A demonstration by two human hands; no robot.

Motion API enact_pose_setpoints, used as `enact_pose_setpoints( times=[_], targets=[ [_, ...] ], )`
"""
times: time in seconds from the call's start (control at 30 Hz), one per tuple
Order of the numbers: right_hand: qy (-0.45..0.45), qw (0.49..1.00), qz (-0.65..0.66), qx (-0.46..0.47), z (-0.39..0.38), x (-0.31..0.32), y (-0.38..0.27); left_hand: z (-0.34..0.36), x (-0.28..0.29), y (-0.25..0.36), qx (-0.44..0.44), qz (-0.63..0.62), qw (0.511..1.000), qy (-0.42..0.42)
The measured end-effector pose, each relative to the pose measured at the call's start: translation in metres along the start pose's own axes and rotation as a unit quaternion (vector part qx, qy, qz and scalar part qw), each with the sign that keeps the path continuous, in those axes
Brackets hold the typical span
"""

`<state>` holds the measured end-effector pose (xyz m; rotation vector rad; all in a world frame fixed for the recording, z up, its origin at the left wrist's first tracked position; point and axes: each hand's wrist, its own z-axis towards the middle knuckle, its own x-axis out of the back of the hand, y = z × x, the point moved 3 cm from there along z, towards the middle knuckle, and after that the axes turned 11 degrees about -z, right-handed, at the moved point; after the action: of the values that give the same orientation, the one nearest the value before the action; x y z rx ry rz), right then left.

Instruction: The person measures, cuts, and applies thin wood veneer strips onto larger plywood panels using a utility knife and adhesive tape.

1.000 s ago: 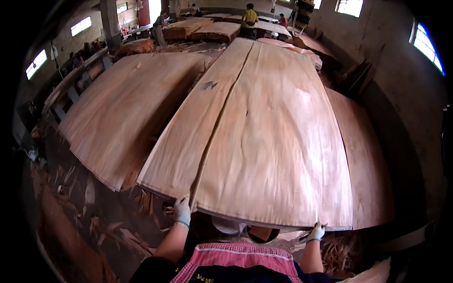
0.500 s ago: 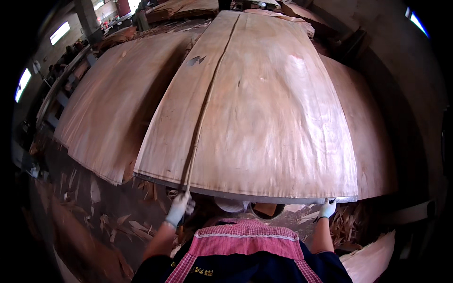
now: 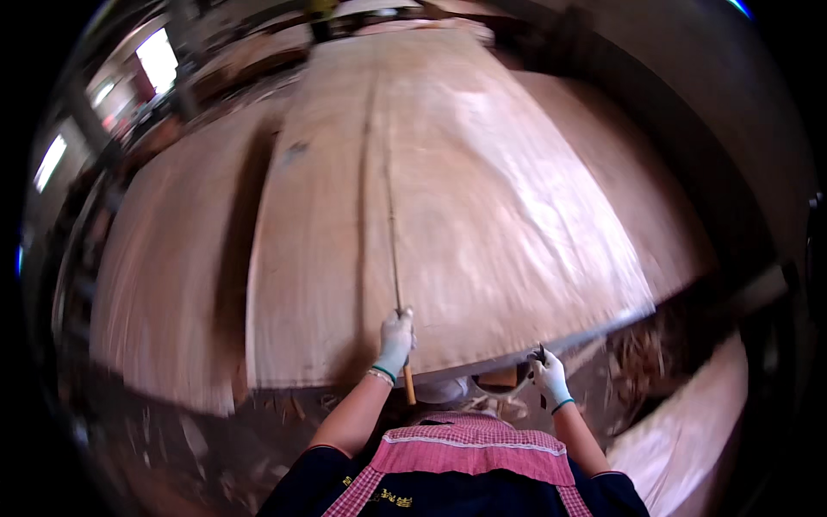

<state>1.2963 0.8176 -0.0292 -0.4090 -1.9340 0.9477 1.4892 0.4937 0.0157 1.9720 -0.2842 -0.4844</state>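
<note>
Veneer point(image 3: 482, 215), a broad, pale tan wooden sheet, lay in front of the wearer on my remote feed, its near edge running just beyond the pink checked apron point(image 3: 482, 444). I had the left forearm slanting up and inward from the lower edge, the elbow bent and the wrist circled by a green band. The left hand point(image 3: 397, 338), in a white glove, stood over the sheet's near part, its fingers wrapped tightly round a long, thin wooden stick point(image 3: 391, 220). The stick's yellowish-tan butt poked out below the fist, while its length ran away over the veneer toward the far end; I could not tell where it touched the surface.

On my right, the other forearm angled up and to the left. The white-gloved right hand point(image 3: 550, 379) was beside the near edge, its fingers curled in and pinching a small dark tool point(image 3: 541, 351) whose tip pointed upward. From my end I could not make out whether that hand touched the wood. Another tan sheet point(image 3: 168, 284) lay to the left, beyond a dark gap.
</note>
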Motion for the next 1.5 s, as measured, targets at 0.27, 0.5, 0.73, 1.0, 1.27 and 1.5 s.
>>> enact_pose_setpoints(
  times=[0.27, 0.5, 0.73, 1.0, 1.27, 1.5],
  targets=[
    [0.173, 0.974, -0.020, -0.146, -0.174, 0.055, 0.102, 0.033, -0.082, -0.056, 0.063, 0.021, 0.978, -0.200],
    [0.467, 0.810, 0.133, -0.329, -0.365, 0.113, 0.241, -0.097, -0.120, -0.122, 0.249, 0.021, 0.817, -0.519],
    [0.677, 0.486, -0.053, -0.550, -0.578, 0.200, 0.360, -0.207, -0.154, -0.138, 0.156, 0.225, 0.849, -0.452],
    [0.411, 0.618, -0.354, -0.570, -0.592, 0.242, 0.405, -0.352, -0.279, -0.218, 0.182, 0.245, 0.780, -0.547],
    [0.459, 0.718, -0.404, -0.334, -0.584, 0.380, 0.216, -0.559, -0.406, -0.214, -0.300, 0.261, 0.518, -0.757],
    [0.348, 0.743, -0.572, -0.012, -0.618, 0.432, 0.059, -0.674, -0.441, -0.253, -0.422, 0.152, 0.380, -0.809]
  ],
)
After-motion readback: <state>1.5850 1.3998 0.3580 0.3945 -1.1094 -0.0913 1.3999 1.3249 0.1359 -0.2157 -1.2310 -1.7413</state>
